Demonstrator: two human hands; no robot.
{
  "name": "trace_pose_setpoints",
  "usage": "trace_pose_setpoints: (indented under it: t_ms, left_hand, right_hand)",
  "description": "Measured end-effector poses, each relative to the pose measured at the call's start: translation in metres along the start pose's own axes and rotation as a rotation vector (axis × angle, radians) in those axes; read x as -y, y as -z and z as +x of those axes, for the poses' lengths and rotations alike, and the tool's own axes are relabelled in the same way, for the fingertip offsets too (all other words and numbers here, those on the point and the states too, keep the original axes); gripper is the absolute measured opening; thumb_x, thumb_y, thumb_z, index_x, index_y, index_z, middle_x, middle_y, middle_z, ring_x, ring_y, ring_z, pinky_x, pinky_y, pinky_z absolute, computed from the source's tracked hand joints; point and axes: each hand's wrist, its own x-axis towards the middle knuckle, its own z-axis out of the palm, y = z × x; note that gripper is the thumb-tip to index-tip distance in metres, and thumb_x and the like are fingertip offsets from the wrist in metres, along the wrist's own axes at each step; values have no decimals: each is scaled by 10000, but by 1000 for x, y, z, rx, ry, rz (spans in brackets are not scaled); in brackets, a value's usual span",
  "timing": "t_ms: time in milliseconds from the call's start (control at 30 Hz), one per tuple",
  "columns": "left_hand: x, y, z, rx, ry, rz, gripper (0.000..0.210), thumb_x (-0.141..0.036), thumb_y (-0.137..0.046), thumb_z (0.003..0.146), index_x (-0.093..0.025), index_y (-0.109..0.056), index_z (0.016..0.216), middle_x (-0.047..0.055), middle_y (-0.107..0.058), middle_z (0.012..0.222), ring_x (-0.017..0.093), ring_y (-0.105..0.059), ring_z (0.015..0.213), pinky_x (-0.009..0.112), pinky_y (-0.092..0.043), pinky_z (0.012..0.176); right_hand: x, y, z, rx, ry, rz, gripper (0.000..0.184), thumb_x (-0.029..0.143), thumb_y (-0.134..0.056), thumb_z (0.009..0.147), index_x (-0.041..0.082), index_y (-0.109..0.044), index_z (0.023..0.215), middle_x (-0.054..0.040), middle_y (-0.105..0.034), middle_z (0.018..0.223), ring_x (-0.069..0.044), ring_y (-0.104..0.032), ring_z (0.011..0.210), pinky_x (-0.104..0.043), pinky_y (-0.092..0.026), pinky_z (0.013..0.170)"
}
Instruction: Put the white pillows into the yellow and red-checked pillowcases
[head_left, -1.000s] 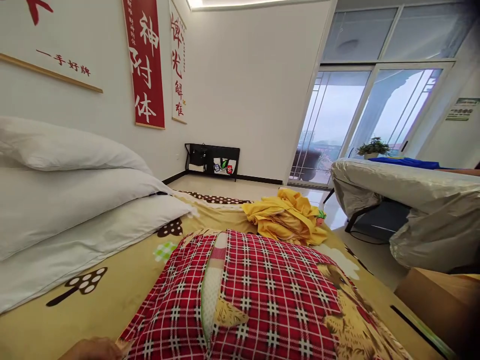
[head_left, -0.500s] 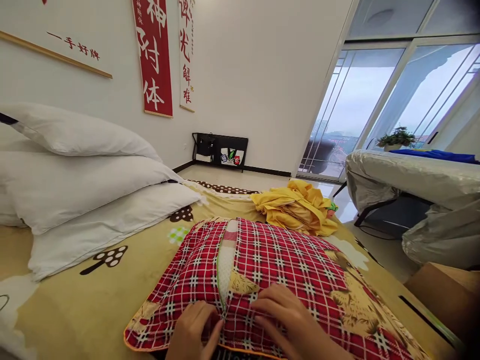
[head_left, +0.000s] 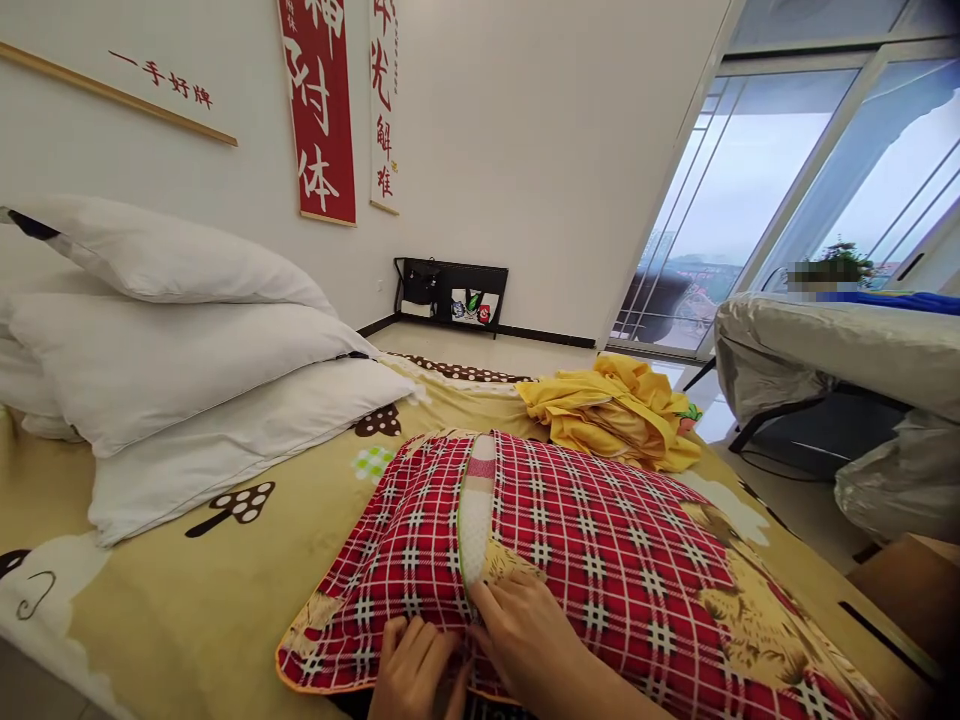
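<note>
A red plaid pillowcase [head_left: 600,520] with tan bear patches and orange edging lies on the bed in front of me. Through a long slit in its upper side shows a white pillow [head_left: 474,515]. My left hand [head_left: 416,665] is closed on the cloth at the near end of the slit, fingers curled and thumb close by. Just right of it, my right hand [head_left: 529,635] bends over the slit's lower end, its fingertips pinched at the edge. Whether a zipper pull is between those fingers is hidden.
White pillows [head_left: 195,370] are stacked on the bed's left. A crumpled yellow cloth [head_left: 611,410] lies beyond the pillowcase. To the right stand a plastic-covered table [head_left: 847,340] and a cardboard box [head_left: 911,600]. A black rack [head_left: 450,295] leans near the far wall.
My right hand has moved left and closed at the slit's lower end, next to my left hand. The view has shifted slightly, so everything sits farther right.
</note>
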Motion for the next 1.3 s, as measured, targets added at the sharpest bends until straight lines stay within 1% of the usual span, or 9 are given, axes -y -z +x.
trace_pose_setpoints:
  t_ms: [100, 233, 333, 467, 567, 733, 933, 1167, 1300]
  left_hand:
    - [-9, 3, 5, -70, 53, 19, 115, -126, -482, 853, -223, -540, 877, 5, -590, 668, 177, -555, 626, 343, -398, 678]
    - [-20, 1, 10, -138, 135, -3, 128, -172, -453, 901, -199, -573, 938, 8, -611, 733, 178, -543, 694, 347, -354, 759]
    - [-25, -6, 14, -188, 179, -29, 146, -240, -436, 932, -199, -573, 961, 14, -628, 764, 188, -551, 721, 355, -337, 787]
    - [-31, -12, 21, -248, 205, -27, 215, -304, -388, 957, -206, -570, 903, 15, -621, 739, 191, -543, 699, 353, -324, 770]
    - [-35, -13, 25, -282, 231, -44, 240, -319, -384, 966, -204, -571, 871, 7, -616, 722, 184, -530, 687, 343, -308, 749]
    - [-37, -12, 26, -288, 253, -21, 194, -245, -423, 951, -203, -587, 856, -2, -605, 697, 175, -526, 684, 334, -295, 743]
    - [-34, -14, 19, -226, 287, -54, 161, -173, -448, 921, -206, -576, 829, -5, -591, 689, 178, -528, 702, 333, -293, 745]
    - [-39, -8, 24, -209, 294, -114, 180, -148, -479, 910, -208, -557, 758, -28, -542, 625, 158, -483, 641, 325, -275, 705]
    - [-40, -4, 26, -183, 301, -128, 188, -152, -492, 905, -205, -549, 734, -30, -535, 617, 158, -475, 638, 324, -272, 696]
  right_hand:
    - [-2, -5, -1, 11, -14, 7, 112, 116, -562, 794, 205, -498, 772, 6, -603, 662, -157, -492, 553, -325, -284, 564]
    - [-3, -2, -5, -190, 128, 28, 166, 91, -541, 794, 200, -462, 696, 21, -567, 627, -136, -438, 547, -315, -277, 584]
    - [-2, 5, -11, -341, 193, 21, 220, 94, -434, 867, 191, -467, 673, 9, -548, 612, -136, -407, 547, -315, -290, 603]
    - [0, 13, -16, -451, 238, -22, 284, 71, -339, 909, 163, -545, 737, -4, -537, 603, -140, -402, 546, -318, -307, 605]
    - [-1, 15, -16, -468, 254, -27, 303, 57, -328, 916, 157, -547, 731, -1, -517, 586, -139, -399, 544, -319, -307, 609]
    - [-7, 12, -13, -382, 250, 72, 329, 113, -292, 958, 172, -500, 711, 2, -525, 606, -134, -389, 561, -315, -303, 639]
    - [-14, 8, -9, -231, 199, 126, 203, 101, -394, 880, 189, -445, 703, 4, -554, 650, -138, -401, 615, -313, -303, 737]
    - [-16, 30, 0, 90, 98, 252, 108, 113, -464, 842, 192, -463, 769, -9, -606, 788, -150, -457, 738, -291, -313, 773]
    - [-15, 35, 4, 168, 72, 253, 76, 127, -477, 838, 188, -491, 796, -27, -613, 830, -173, -471, 820, -306, -323, 834]
